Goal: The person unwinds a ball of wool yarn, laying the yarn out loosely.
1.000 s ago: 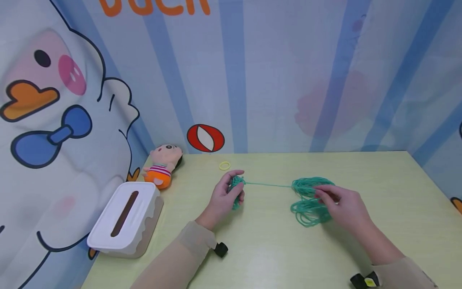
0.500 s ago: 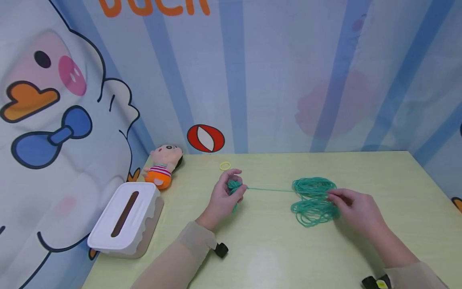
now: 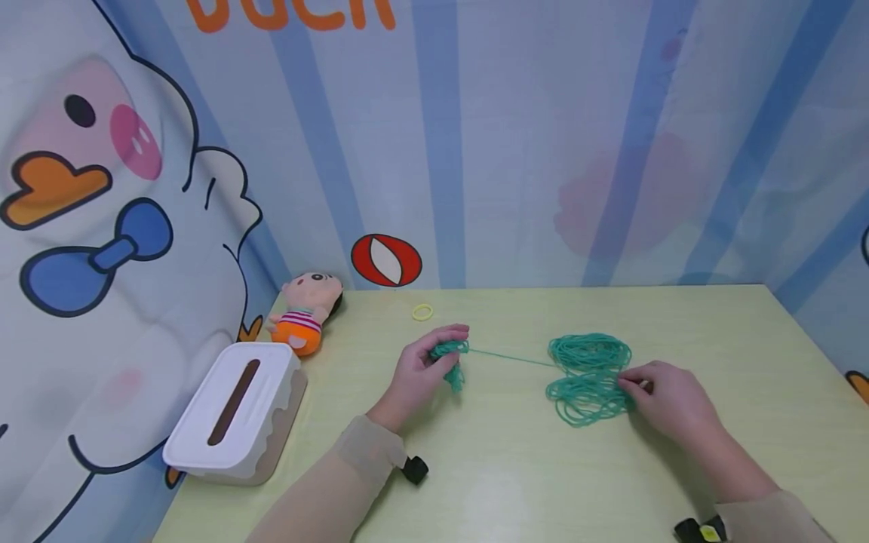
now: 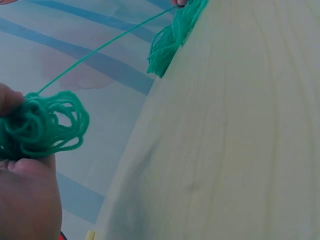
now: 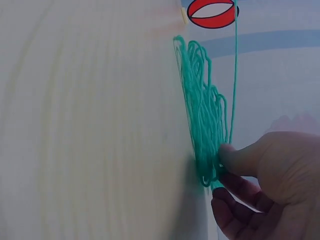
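My left hand (image 3: 416,373) holds a small bunch of green yarn (image 4: 47,125) between thumb and fingers, with loops poking out past the fingertips. A single strand (image 3: 509,356) runs from it to a larger pile of looped green yarn (image 3: 588,377) on the table, spread in two lobes. At the right edge of that pile is my right hand (image 3: 668,396). In the right wrist view its thumb and index finger pinch yarn at the near end of the pile (image 5: 202,110), and the strand rises from there.
A yellow ring (image 3: 422,312) lies on the table (image 3: 516,483) beyond my left hand. On the left stand a white tissue box (image 3: 237,407) and a small plush doll (image 3: 305,313) in orange shorts. A printed curtain (image 3: 516,151) hangs behind the table.
My right hand has shifted right, from over the yarn pile to its right edge. The left hand's fingers have moved around the small bunch, and a loose tail now hangs below it.
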Available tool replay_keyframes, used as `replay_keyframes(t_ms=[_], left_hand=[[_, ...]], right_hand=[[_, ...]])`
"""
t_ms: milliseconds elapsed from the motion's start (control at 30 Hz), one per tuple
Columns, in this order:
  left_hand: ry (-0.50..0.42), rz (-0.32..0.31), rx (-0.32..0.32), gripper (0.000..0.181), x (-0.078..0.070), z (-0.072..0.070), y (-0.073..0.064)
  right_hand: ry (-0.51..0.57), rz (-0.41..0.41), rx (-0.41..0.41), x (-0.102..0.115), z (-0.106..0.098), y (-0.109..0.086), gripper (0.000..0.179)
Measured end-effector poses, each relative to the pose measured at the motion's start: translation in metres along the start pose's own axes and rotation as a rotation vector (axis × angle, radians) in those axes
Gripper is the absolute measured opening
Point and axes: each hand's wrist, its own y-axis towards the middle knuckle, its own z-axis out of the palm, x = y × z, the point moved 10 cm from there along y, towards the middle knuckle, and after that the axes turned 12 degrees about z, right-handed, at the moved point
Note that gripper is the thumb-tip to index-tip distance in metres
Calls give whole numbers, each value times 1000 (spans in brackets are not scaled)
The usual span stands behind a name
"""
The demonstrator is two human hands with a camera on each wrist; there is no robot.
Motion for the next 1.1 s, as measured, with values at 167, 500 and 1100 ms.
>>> replay_keyframes(t_ms=[167,500,1100], left_hand=[[-84,-16,-12,55,1,1,0],[-126,-30,-21,52,1,2,1],[-130,-45,-27,53,8,4,2]], right_hand=[[45,-39,-34,16,1,-5,28],[-75,-237,-8,44,18,-21,25],[-93,-197,-55,46,31,20,36]])
